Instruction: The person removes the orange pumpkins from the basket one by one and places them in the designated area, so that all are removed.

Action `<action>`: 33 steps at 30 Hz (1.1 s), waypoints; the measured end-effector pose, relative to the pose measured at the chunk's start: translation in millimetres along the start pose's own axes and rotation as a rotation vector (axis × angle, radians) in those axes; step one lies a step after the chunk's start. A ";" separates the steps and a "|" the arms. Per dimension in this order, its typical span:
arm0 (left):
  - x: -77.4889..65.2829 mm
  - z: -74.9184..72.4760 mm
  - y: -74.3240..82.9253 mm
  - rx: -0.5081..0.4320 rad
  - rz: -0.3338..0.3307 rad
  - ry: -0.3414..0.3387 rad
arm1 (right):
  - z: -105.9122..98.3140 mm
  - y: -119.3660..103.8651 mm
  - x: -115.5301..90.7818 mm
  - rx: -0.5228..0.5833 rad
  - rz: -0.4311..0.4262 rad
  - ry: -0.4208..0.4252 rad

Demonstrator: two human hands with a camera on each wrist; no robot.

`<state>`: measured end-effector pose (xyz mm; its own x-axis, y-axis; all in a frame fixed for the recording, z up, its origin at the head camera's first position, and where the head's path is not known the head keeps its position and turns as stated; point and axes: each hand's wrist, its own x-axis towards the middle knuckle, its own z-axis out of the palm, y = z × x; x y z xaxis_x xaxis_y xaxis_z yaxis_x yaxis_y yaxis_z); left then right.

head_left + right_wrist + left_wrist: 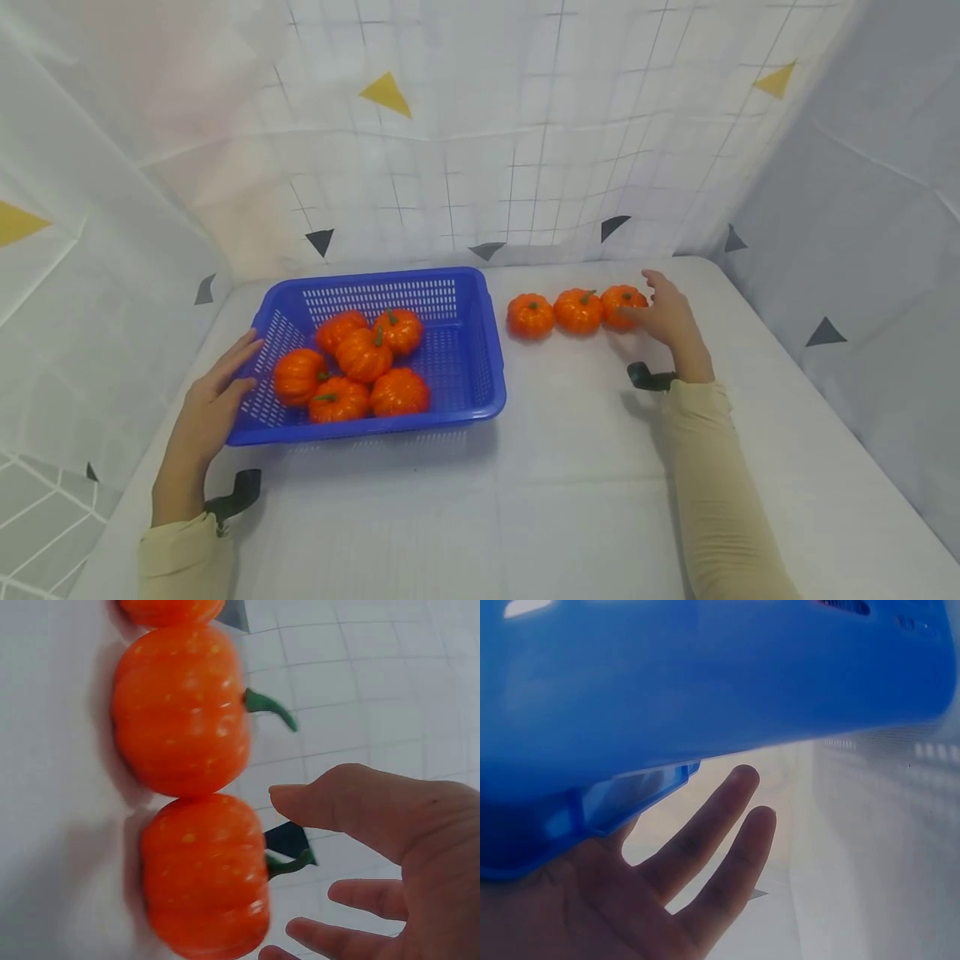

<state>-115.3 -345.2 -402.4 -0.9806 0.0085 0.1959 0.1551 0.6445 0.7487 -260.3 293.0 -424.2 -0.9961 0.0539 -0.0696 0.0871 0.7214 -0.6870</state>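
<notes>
At the left side of a blue plastic basket, my left hand has its fingers extended along the rim. In the left wrist view, the basket wall covers part of that hand, and two straight fingers show below it. Several orange pumpkins with green stems lie in the basket. My right hand hovers by the rightmost pumpkin of a row of three on the table. Its thumb and fingers are spread apart, and the right wrist view shows a gap between them and that pumpkin.
The other two pumpkins of the row, a middle one and a left one, sit right of the basket. All stand on a white-covered table. White sheets with a grid and triangles enclose the back and sides.
</notes>
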 end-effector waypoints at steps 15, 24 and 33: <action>0.0 -2.9 0.1 -0.008 0.021 0.005 | 10.8 -146.2 -56.8 0.021 -0.404 0.049; 3.0 -1.5 -1.1 -0.007 0.036 0.005 | 59.3 -195.1 -82.8 -0.039 -0.703 -0.145; 2.9 -1.1 -1.8 -0.015 0.035 0.014 | 104.8 -226.6 -99.1 -0.072 -0.816 -0.393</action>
<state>-118.3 -347.2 -402.5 -0.9729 0.0200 0.2304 0.1908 0.6326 0.7506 -179.9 51.8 -337.3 -0.6707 -0.7224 0.1682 -0.6577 0.4743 -0.5852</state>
